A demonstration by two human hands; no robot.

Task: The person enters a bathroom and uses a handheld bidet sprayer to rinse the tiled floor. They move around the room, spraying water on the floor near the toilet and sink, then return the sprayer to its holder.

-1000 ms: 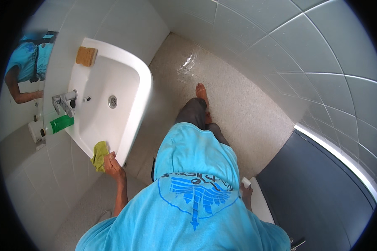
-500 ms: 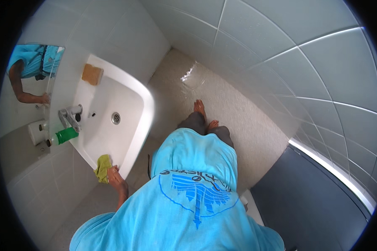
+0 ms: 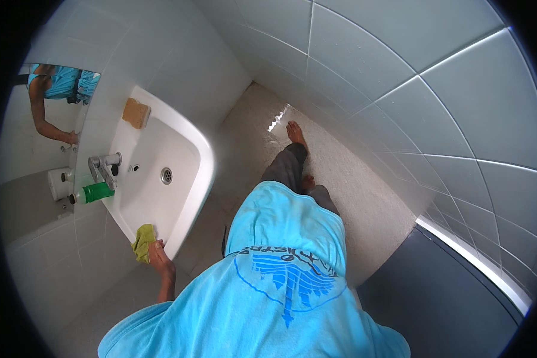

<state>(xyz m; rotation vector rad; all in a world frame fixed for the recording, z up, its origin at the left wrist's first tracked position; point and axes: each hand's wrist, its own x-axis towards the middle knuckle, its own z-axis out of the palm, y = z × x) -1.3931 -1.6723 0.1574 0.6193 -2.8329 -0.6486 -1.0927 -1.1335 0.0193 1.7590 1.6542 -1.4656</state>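
At the near corner of the white sink, my left hand has its fingers closed on the rim. A yellow-green cloth drapes over that same corner, right beside my fingers and seeming to touch them. How far the fingers wrap under the rim is hidden. My right hand is out of view, past the blue shirt. On the sink's back ledge stand a chrome tap and a green bottle with a dark cap. A brown sponge lies on the far corner.
A mirror hangs over the sink. Grey-blue tiled wall rises ahead and to the right. Water shines on the beige floor near my bare feet. A dark grey panel with a white edge lies at lower right.
My left leg has stepped forward, toward the wet patch, and my body has shifted a little right. My left hand stays at the sink corner by the cloth.
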